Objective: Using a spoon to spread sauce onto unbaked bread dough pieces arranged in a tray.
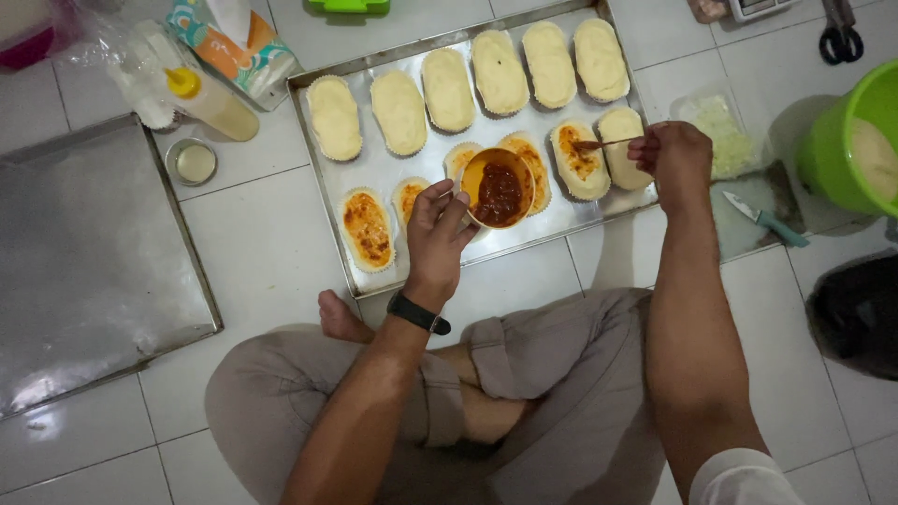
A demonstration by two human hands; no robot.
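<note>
At the centre of the frame our left hand [438,229] grips a sauce bowl [498,190] while our right hand [675,157] pinches a spoon [606,144] over a dough piece [580,161] on the tray [374,178].

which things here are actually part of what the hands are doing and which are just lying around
In use: sauce bowl in left hand; spreader in right hand; dough pieces; baking tray.

Lying about: squeeze bottle, empty tray, knife, green bucket, scissors.
</note>
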